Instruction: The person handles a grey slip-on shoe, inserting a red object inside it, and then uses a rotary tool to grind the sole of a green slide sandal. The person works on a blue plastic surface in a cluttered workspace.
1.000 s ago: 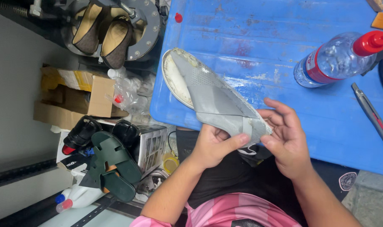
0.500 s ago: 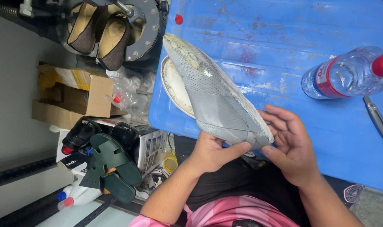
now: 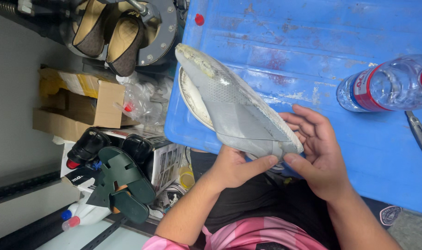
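Blue plastic surface (image 3: 350,153): I am seeing both hands, left hand (image 3: 232,167) and right hand (image 3: 319,153), gripping a grey mesh shoe upper (image 3: 232,104) at its near end, long axis slanting away leftward.

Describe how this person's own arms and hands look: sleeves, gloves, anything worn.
Both hands are bare: no gloves, rings or watch show on the left hand or the right hand. The forearms are uncovered as far as the picture shows. A pink garment with darker patches appears at the bottom edge, above dark clothing.
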